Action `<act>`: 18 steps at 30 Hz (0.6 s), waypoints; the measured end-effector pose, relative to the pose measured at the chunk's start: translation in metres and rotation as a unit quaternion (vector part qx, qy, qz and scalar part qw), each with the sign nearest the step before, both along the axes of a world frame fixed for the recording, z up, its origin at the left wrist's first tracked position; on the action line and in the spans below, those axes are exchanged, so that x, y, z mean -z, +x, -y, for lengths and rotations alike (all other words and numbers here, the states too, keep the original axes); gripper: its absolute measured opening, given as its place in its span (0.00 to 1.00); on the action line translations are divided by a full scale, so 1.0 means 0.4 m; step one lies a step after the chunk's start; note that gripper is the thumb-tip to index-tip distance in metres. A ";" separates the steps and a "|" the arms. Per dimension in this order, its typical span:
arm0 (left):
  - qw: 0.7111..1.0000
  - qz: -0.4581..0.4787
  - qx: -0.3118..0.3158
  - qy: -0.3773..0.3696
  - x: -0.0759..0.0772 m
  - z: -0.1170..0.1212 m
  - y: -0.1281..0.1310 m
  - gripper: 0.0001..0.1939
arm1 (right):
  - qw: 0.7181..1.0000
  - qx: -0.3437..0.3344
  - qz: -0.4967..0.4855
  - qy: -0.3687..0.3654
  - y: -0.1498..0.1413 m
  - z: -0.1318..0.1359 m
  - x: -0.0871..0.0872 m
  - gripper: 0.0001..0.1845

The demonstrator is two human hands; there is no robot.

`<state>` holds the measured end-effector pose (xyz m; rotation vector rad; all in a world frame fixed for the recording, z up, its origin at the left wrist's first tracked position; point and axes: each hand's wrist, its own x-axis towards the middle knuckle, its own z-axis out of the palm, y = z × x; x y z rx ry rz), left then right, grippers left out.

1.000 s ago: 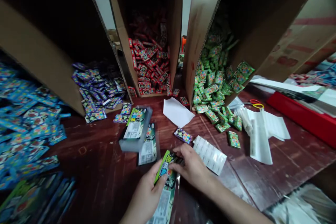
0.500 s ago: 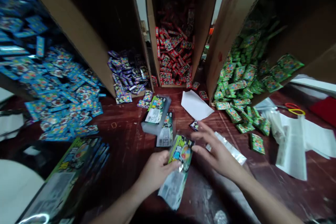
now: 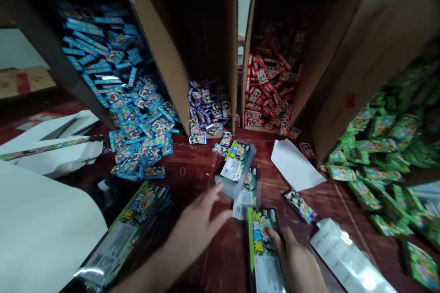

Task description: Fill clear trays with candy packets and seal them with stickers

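Observation:
My right hand (image 3: 298,256) grips a green-and-black printed bag (image 3: 257,233) by its right edge, with the thumb on top. My left hand (image 3: 197,224) is off to the left, empty, its fingers spread. Those fingers point at a small stack of similar printed bags in clear plastic (image 3: 235,160) and come close to its lower edge. Another such bag (image 3: 244,203) lies partly under that stack. A single purple candy packet (image 3: 299,206) rests beyond my right hand. Beside that hand lies a strip of shiny clear-and-silver film (image 3: 347,256).
Cardboard boxes on their sides spill blue packets (image 3: 137,123), purple packets (image 3: 209,105), red packets (image 3: 268,91) and green packets (image 3: 374,146). White paper (image 3: 295,165) lies on the dark red table. A pile of filled printed bags (image 3: 120,233) and a white round surface (image 3: 44,229) are at left.
The view has swung left. My left hand has let go of the printed bag and moved away from it, while my right hand has taken hold of that bag.

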<state>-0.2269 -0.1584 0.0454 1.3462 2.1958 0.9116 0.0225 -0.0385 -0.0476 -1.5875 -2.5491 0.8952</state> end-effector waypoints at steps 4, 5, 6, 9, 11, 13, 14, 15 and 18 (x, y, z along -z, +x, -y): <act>0.957 -0.278 0.028 -0.081 -0.135 -0.041 -0.249 0.22 | 0.976 -0.118 -0.062 0.170 -0.108 -0.142 -0.104 0.21; 0.934 -0.329 0.020 -0.136 -0.157 -0.055 -0.307 0.21 | 0.963 -0.159 -0.085 0.201 -0.163 -0.177 -0.132 0.20; 0.909 -0.368 0.009 -0.197 -0.173 -0.069 -0.362 0.21 | 0.948 -0.208 -0.101 0.217 -0.227 -0.209 -0.157 0.20; 0.851 -0.407 -0.016 -0.331 -0.191 -0.086 -0.506 0.16 | 0.926 -0.304 -0.060 0.216 -0.448 -0.275 -0.201 0.23; 0.842 -0.393 -0.010 -0.370 -0.182 -0.072 -0.579 0.15 | 0.928 -0.311 -0.024 0.203 -0.589 -0.290 -0.199 0.23; 0.841 -0.369 0.020 -0.395 -0.161 -0.045 -0.630 0.21 | 0.940 -0.289 0.006 0.183 -0.705 -0.290 -0.180 0.22; 0.844 -0.355 0.039 -0.400 -0.146 -0.031 -0.646 0.24 | 0.946 -0.274 0.024 0.172 -0.751 -0.288 -0.167 0.21; 0.849 -0.340 0.058 -0.400 -0.130 -0.019 -0.657 0.27 | 0.951 -0.262 0.044 0.161 -0.788 -0.287 -0.155 0.21; 0.868 -0.311 0.089 -0.377 -0.077 0.001 -0.661 0.33 | 0.954 -0.256 0.084 0.131 -0.854 -0.293 -0.133 0.21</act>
